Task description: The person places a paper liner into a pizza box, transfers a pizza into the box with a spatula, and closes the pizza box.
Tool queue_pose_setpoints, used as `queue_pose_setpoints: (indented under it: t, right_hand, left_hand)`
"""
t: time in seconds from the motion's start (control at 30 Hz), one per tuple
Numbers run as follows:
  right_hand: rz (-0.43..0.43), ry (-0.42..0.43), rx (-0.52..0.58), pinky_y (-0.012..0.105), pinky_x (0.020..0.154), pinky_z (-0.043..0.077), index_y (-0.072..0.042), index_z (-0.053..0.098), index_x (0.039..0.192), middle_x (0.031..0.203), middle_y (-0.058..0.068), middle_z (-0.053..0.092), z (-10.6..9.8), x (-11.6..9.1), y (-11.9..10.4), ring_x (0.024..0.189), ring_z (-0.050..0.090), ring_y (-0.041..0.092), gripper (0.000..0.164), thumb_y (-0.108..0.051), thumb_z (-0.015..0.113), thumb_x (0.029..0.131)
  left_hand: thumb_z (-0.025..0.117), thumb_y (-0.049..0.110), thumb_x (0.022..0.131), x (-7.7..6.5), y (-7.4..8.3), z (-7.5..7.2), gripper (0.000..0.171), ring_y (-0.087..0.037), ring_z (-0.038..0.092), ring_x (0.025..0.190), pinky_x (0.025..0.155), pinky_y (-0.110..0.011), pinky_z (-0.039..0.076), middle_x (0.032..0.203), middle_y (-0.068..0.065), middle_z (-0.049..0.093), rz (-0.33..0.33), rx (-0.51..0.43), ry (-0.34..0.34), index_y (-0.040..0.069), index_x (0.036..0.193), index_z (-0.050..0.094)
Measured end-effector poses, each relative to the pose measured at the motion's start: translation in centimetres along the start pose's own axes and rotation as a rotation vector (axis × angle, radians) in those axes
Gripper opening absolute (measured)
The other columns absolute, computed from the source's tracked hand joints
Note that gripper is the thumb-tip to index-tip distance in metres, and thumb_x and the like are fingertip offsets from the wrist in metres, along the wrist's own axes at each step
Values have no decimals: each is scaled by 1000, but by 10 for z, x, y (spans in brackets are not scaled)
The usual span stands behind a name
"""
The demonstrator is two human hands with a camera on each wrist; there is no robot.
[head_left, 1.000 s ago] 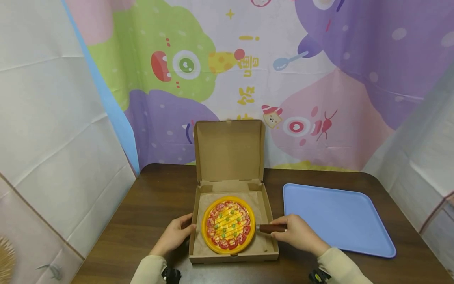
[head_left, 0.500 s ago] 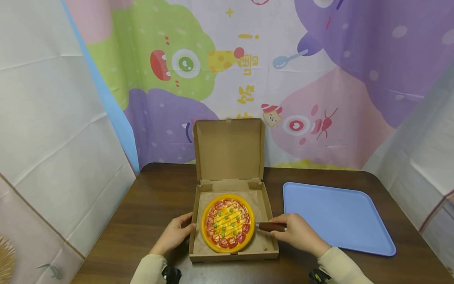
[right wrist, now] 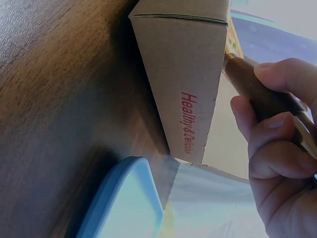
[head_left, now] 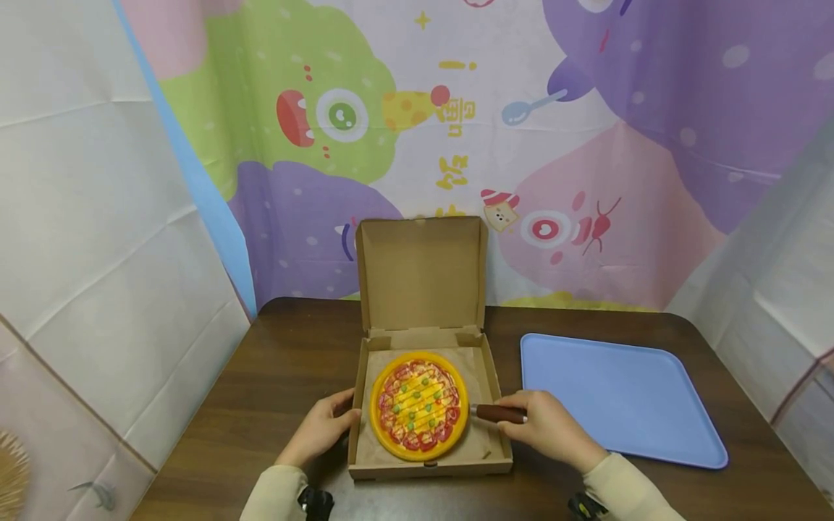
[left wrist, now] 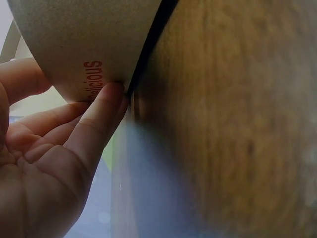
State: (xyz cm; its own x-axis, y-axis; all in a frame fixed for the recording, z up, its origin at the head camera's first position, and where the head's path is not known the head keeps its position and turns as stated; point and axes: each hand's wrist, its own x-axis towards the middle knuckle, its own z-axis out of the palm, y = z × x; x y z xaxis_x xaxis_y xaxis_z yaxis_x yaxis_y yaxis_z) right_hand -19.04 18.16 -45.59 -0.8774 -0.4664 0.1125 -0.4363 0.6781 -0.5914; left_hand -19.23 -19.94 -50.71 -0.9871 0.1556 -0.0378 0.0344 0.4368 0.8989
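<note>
An opened cardboard pizza box [head_left: 482, 467] stands on the table, its lid [head_left: 422, 275] upright at the back. Inside it a round toy pizza [head_left: 420, 406] with an orange crust lies over brown paper. My right hand [head_left: 547, 423] grips the dark wooden handle [head_left: 498, 413] of a pizza server from the right side. The server's blade is hidden under the pizza, with only a short bit of metal showing at the crust. My left hand [head_left: 322, 430] holds the box's left wall, fingertips against the printed outer side [left wrist: 94, 74] and thumb at the rim.
A blue tray [head_left: 619, 398] lies to the right of the box, close beyond my right hand. A cartoon-printed cloth [head_left: 417, 166] hangs behind the dark wooden table [head_left: 287, 347], and pale cloth walls stand at both sides.
The pizza and the server's handle have risen slightly inside the box. Both hands keep their grips and have barely moved.
</note>
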Motion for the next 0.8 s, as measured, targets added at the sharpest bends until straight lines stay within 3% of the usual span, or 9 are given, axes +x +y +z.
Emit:
queue_pose_setpoints:
  t: [0.4, 0.8]
  right_hand:
    - [-1, -3, 11, 19, 58, 45, -8, 75, 105, 86, 0, 72, -1, 0, 2, 68, 52, -1, 25, -19, 76, 83]
    - [-20, 54, -34, 19, 59, 45, -9, 75, 106, 86, -2, 70, 7, 0, 9, 68, 52, -1, 25, -16, 77, 82]
  left_hand:
    - [57, 6, 96, -1, 0, -1, 47, -40, 56, 124, 102, -50, 46, 133, -32, 56, 2, -16, -12, -15, 137, 46]
    - [59, 6, 95, 0, 0, 1, 46, -39, 56, 124, 103, -50, 45, 133, -31, 57, -16, -23, 15, -14, 136, 48]
